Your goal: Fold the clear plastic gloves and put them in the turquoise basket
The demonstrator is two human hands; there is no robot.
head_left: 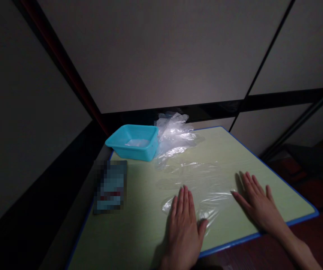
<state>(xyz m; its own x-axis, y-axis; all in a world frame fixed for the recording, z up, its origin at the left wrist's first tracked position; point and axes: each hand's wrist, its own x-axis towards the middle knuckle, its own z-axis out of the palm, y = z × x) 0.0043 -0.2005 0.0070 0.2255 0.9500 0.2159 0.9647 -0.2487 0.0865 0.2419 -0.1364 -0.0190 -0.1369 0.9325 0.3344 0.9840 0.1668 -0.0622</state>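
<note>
A clear disposable plastic glove (210, 198) lies spread on the table, thin and slightly wrinkled. My left hand (184, 225) rests palm down over its near left part, fingers straight and thumb out to the side. At the glove's right edge is my right hand (258, 204), its thumb tip by the film and its fingers stretched out and a little apart. Behind them, a loose pile of clear plastic gloves (174, 135) is heaped at the far side of the table. Both palms are hidden.
A turquoise plastic basket (133, 152) with something whitish inside stands at the far left, against the glove pile. Nearer, a blurred-out flat packet (111, 187) lies at the left edge. The pale table (141, 221) has a blue rim; cabinet panels (161, 56) rise behind it.
</note>
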